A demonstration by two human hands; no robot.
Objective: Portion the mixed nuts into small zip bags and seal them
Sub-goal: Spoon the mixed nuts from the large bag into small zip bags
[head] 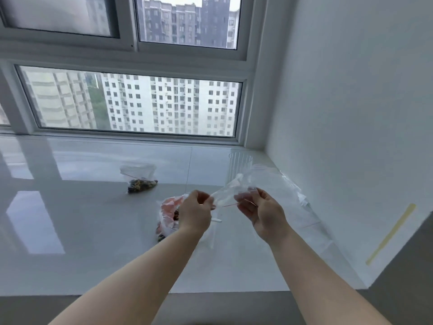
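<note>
1. Both bare forearms reach in from the bottom edge; left hand (195, 212) pinches one lip of an empty small clear zip bag with a red seal line (236, 192), right hand (262, 212) pinches the other lip, fingers curled narrow on the plastic
2. Bag held in the air between the hands, mouth looks about to be pulled apart; can't tell if already open
3. Just behind the left hand: crumpled clear supply bag with red print and dark mixed nuts (167, 215) lying on the glossy white sill (93, 219)
4. Further back, well apart: one filled clear zip bag of nuts (140, 181)
5. Right, near the white wall: tall clear plastic cup (240, 160), loose spare clear bags (297, 200)
6. Risks: thin film slips from the pinch and the bag drops; uneven pull tears the seal; left wrist nudges the supply bag, nuts spill on the slick sill; elbow sweep tips the light cup
</note>
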